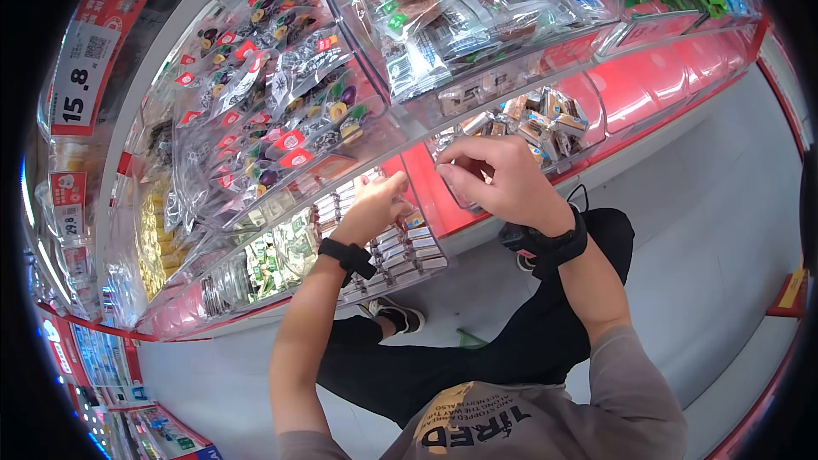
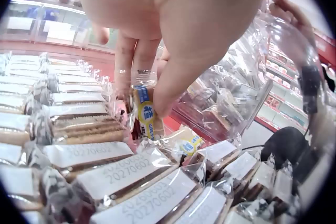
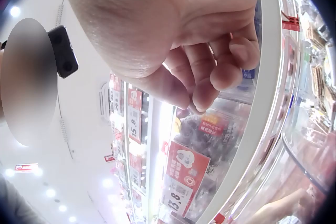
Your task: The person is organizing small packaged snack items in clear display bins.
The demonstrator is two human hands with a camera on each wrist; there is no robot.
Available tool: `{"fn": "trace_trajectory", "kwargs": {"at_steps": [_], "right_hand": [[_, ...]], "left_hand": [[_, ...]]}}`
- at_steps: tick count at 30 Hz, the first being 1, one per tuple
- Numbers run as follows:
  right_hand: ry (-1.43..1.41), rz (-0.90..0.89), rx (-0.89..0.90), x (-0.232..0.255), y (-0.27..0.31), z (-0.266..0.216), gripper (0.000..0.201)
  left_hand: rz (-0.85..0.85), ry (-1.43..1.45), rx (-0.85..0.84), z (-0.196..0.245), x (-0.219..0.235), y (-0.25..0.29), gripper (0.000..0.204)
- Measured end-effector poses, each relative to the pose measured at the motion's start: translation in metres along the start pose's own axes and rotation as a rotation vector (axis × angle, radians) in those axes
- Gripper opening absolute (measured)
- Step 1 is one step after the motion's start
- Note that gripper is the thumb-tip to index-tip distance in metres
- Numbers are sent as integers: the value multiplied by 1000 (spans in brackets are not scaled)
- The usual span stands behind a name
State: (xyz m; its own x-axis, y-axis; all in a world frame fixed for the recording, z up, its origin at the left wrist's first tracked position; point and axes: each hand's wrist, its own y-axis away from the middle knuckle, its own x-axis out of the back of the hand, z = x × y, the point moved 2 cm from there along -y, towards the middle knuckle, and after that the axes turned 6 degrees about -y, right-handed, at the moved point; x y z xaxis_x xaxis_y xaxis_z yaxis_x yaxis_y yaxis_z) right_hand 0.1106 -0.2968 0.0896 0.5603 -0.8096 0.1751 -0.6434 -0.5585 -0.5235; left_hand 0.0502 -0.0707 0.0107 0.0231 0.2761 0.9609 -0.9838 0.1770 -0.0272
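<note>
The fingers of the left hand [image 2: 173, 19] are pinching a small wrapped snack [image 2: 144, 111] with a blue-and-yellow label, apparently between thumb and fingertips, though the contact is partly hidden. The snack is standing roughly upright among white-labelled packets [image 2: 139, 179], and another yellow-labelled wrapper [image 2: 186, 141] is lying just beside it. The right hand [image 1: 507, 177] is hovering near a clear bin of wrapped pieces [image 1: 554, 123], its fingers curling in and its thumb closing toward the forefinger. Both wrists are wearing black bands [image 1: 348, 257]. The lower bins are sitting on a red shelf [image 1: 639, 89]; above them, bagged snacks [image 1: 256, 102] are filling larger clear bins. A tag reading 15.8 [image 1: 81, 77] is hanging at the far left.
</note>
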Motion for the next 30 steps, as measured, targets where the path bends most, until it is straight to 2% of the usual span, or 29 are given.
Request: {"fn": "trace_trajectory", "kwargs": {"at_steps": [3,6,9,12,13,14,18,21,24,27,30], "right_hand": [[1,38,-3,1,-1,-1,9],[122,73,-32,13,-4,-4,10],[247,55,-146,33,-4,7,11],[545,-75,-205,37,3,28,11],[653,-116,-220,36,4,35,11],[676,-143,-134,32,8,51,11],[716,-287,-215,16,16,65,13],[877,-322,-266,11,20,73,14],[914,-257,-313,9,19,70,16],[967,-297,-347,3,18,68,19],[954,-317,-347,0,18,65,25]], "left_hand": [[-55,-218,-78,4,5,3,21],[-74,-330,-230,13,8,4,14],[-106,-307,-87,14,6,1,20],[74,-149,-29,1,-3,2,15],[76,-148,-24,-1,-7,2,13],[78,-146,-20,-2,-11,2,11],[1,-95,29,-9,-22,-1,7],[-42,-211,-57,-3,-21,4,9],[-23,-331,-115,8,-15,8,13],[57,-400,-149,8,-17,8,13],[19,-367,-156,6,-16,7,13]]}}
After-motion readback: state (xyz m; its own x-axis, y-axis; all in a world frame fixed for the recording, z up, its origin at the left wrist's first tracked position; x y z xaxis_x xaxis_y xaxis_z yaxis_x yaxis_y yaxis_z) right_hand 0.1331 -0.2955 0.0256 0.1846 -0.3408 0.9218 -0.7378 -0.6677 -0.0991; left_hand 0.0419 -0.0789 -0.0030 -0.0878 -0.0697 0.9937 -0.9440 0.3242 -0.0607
